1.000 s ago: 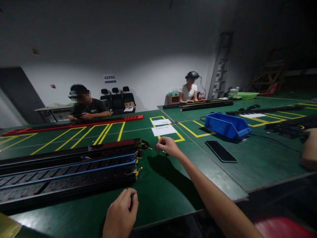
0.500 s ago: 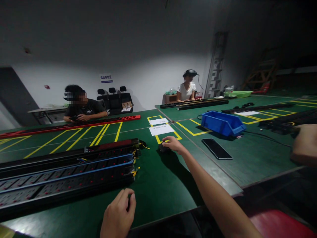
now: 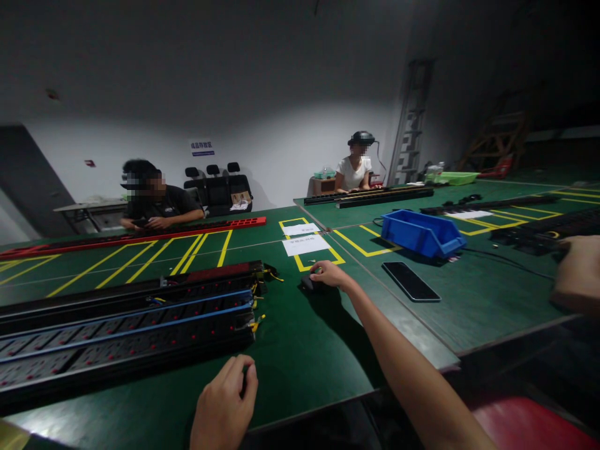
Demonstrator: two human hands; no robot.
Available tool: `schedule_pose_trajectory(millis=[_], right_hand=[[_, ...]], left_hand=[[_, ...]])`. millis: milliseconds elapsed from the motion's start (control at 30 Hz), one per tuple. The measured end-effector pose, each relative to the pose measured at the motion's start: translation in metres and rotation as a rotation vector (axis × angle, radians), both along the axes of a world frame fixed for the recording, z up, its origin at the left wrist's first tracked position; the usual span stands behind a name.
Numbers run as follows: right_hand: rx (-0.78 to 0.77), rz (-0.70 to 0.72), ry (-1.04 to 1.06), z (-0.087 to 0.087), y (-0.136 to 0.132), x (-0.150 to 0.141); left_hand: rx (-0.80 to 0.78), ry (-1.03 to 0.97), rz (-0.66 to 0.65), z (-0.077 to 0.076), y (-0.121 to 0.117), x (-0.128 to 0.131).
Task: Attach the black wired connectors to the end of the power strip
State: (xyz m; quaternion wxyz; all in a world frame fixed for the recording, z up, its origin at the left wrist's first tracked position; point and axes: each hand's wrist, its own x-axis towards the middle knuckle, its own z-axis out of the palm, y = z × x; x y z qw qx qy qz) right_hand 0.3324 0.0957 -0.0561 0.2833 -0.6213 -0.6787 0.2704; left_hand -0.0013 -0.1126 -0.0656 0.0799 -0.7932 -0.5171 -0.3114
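Observation:
My right hand [image 3: 329, 275] reaches out over the green table [image 3: 290, 350], its fingers pinched on a small dark piece [image 3: 309, 284] close to the tabletop. The piece is partly hidden by the fingers, and its kind is too unclear to name. Loosely curled near the front edge of the table, my left hand [image 3: 227, 397] shows nothing in its fingers. To its left lie several long black strips with red dots [image 3: 173, 340], with blue edges and yellow wires at their ends.
Right of my arm are a black phone [image 3: 411, 281] and a blue bin [image 3: 419, 234]. White papers [image 3: 307, 245] lie beyond my hand. A neighbour's hand [image 3: 579, 272] is at far right. Two people [image 3: 162, 209] sit across, near a long red rail [image 3: 239, 222].
The fingers of my right hand have curled in a little around the small dark piece. My left hand has stayed in place.

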Motion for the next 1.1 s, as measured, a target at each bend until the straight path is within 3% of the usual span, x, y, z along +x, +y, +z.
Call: schedule_pose_trajectory(millis=[400,900,1100], right_hand=[[-0.012,0.047,-0.001,-0.002,0.000,0.003],[-0.056,-0.117,-0.178,0.004,-0.005,0.053],[-0.028,-0.060,-0.117,0.005,-0.008,0.061]], left_hand=[[-0.066,-0.054,-0.012,-0.004,0.001,-0.002],[-0.109,-0.050,-0.003,-0.002,0.000,-0.001],[-0.124,-0.043,0.002,-0.001,0.000,-0.001]])
